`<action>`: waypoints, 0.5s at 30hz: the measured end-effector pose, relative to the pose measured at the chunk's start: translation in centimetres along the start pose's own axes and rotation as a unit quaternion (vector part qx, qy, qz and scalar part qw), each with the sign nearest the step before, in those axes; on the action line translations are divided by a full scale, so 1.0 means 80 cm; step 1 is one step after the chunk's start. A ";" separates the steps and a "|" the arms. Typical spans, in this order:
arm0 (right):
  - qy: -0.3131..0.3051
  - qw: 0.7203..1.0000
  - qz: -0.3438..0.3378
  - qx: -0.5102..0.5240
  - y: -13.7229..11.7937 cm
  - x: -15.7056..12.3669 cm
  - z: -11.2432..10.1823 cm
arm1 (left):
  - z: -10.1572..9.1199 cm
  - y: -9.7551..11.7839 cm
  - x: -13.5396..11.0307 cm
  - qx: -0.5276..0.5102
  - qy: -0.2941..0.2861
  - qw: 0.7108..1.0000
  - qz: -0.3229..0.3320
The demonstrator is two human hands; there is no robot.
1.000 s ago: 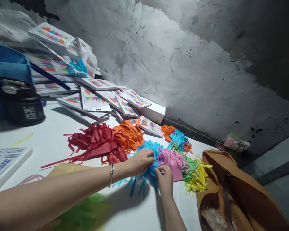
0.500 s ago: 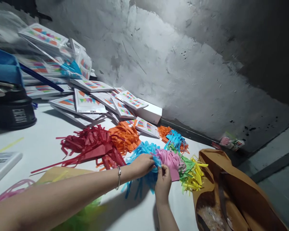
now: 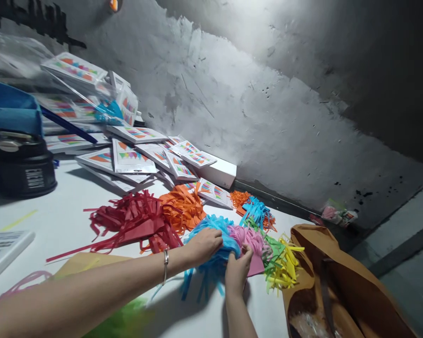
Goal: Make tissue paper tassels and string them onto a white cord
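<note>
My left hand [image 3: 203,245] is closed over a bunch of light blue fringed paper [image 3: 211,267] on the white table [image 3: 66,216]. My right hand [image 3: 237,271] grips the same blue fringe from the right, its fingers curled under the strips. Touching the blue bunch on the right lies pink fringed paper [image 3: 249,240]. Green and yellow fringe [image 3: 284,263] lies beyond that. A silver bracelet [image 3: 165,265] sits on my left wrist.
Red fringe [image 3: 134,223] and orange fringe [image 3: 181,206] lie left of my hands. White printed packets [image 3: 130,157] pile up against the grey wall. A black round container [image 3: 21,164] stands far left. A brown paper bag [image 3: 338,291] gapes at the right.
Both hands have closed tighter round the blue fringe and bunched it; my right hand moved from a fingertip pinch to a fuller grip. The view shifted slightly.
</note>
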State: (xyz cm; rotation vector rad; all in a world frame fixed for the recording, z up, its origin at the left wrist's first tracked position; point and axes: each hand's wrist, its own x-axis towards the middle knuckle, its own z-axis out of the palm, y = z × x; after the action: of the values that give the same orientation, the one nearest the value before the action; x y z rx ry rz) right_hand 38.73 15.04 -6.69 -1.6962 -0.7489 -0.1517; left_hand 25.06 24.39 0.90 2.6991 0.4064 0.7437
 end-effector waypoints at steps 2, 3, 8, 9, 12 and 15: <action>0.032 0.999 0.034 -0.011 0.006 0.017 -0.012 | -0.016 -0.008 -0.001 -0.059 0.013 0.998 -0.008; 0.038 0.998 0.042 -0.013 0.009 0.026 -0.021 | -0.027 -0.014 -0.001 -0.091 0.023 0.995 -0.018; 0.006 0.999 0.045 -0.003 0.020 0.046 -0.066 | -0.099 -0.046 0.011 -0.251 0.100 0.955 -0.121; -0.006 0.999 0.042 -0.001 0.021 0.045 -0.074 | -0.113 -0.051 0.016 -0.279 0.116 0.942 -0.144; -0.023 0.999 0.036 -0.003 0.025 0.040 -0.095 | -0.153 -0.059 0.034 -0.351 0.162 0.902 -0.192; -0.021 0.999 0.030 -0.014 0.032 0.035 -0.119 | -0.189 -0.062 0.051 -0.398 0.207 0.865 -0.223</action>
State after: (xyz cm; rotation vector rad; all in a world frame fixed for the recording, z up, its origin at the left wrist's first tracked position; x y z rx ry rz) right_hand 45.14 7.23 -4.84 -1.7512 -0.7297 -0.0862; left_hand 19.40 33.66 13.25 1.5899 0.6226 1.0494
